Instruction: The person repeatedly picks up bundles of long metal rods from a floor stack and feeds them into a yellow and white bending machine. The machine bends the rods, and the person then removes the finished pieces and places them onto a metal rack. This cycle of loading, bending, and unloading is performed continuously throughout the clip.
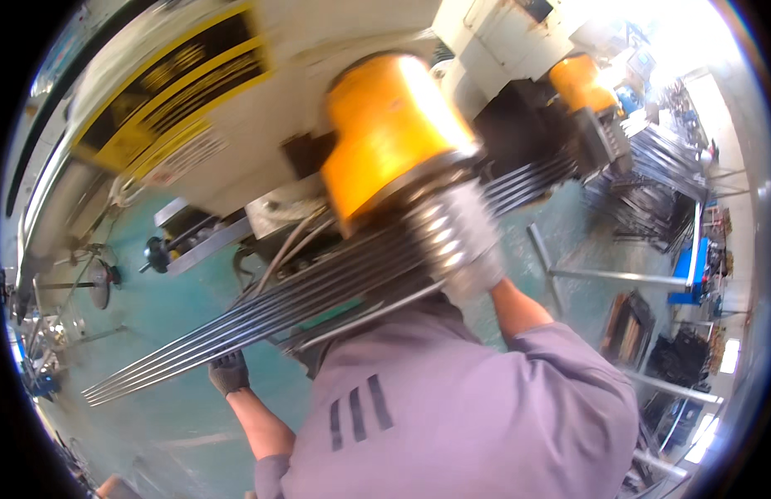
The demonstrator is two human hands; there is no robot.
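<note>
Several long, thin metal tubes (261,309) lie side by side, running from the lower left up under an orange machine head (398,133) and out to the right. My left hand (229,373), in a dark grey glove, holds the near side of the bundle toward its left end; its fingertips are partly hidden at the tubes. My right hand (478,279), in a pale glove, is beside the ribbed metal block (456,224) below the orange head. Motion blur smears its fingers, so whether it grips anything is unclear.
A second orange machine head (583,83) stands farther right. Beyond it lie stacked metal tubes (664,162). A metal frame (618,276) stands on the green floor at right. A machine cabinet (319,33) with a yellow-black label rises in front, and a metal rail (206,245) sits at left.
</note>
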